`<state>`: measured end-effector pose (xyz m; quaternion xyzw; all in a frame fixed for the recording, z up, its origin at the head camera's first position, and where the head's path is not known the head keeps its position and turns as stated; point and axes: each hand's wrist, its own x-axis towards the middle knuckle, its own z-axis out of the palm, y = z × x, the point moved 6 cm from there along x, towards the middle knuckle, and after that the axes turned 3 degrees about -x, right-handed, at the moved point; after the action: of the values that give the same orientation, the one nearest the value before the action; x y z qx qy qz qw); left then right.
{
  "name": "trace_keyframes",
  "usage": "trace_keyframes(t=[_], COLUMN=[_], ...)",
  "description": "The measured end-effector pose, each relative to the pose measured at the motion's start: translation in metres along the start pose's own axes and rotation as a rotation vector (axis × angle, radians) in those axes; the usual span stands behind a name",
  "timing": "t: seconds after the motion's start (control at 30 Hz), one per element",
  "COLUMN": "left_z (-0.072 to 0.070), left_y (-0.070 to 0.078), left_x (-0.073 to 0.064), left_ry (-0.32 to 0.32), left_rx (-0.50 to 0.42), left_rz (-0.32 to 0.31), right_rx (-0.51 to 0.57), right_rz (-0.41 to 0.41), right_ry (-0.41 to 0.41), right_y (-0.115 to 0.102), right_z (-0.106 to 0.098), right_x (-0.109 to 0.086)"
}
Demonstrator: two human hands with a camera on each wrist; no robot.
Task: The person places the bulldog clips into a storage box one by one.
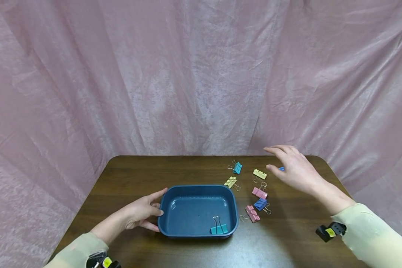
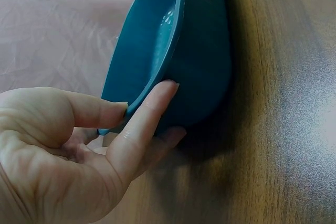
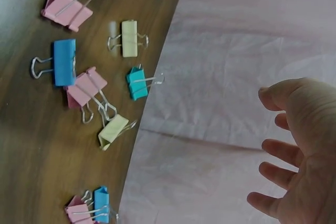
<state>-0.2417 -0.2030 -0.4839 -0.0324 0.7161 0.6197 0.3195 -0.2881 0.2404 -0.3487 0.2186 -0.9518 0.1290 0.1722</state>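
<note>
My left hand (image 1: 142, 213) pinches the left rim of a dark blue rectangular tray (image 1: 191, 210). In the left wrist view the thumb (image 2: 100, 111) lies at the inner side of the rim, with fingers (image 2: 139, 129) against the outer wall. One teal binder clip (image 1: 219, 229) lies in the tray's front right corner. Over the right side of the table hovers my right hand (image 1: 296, 167), fingers loosely spread and holding nothing. A blue binder clip (image 1: 281, 168) shows partly behind it; the right wrist view shows a pink binder clip (image 3: 80, 211) beside that blue one.
Right of the tray lie scattered binder clips: teal (image 1: 237, 168), yellow (image 1: 230, 182), another yellow (image 1: 259, 174), pink (image 1: 259, 192), blue (image 1: 260, 204) and a second pink (image 1: 252, 214). Behind the brown wooden table (image 1: 127, 175) hangs a pink curtain (image 1: 194, 82).
</note>
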Motion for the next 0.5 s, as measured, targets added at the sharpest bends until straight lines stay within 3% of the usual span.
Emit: trace_keyframes(t=[0.5], left_z=[0.001], left_y=[0.0], left_x=[0.0], left_ry=[-0.019], left_rx=[-0.007], left_rz=[0.02], right_rx=[0.074], right_rz=[0.127], right_ry=[-0.091], right_y=[0.035], right_z=[0.011], right_x=[-0.005])
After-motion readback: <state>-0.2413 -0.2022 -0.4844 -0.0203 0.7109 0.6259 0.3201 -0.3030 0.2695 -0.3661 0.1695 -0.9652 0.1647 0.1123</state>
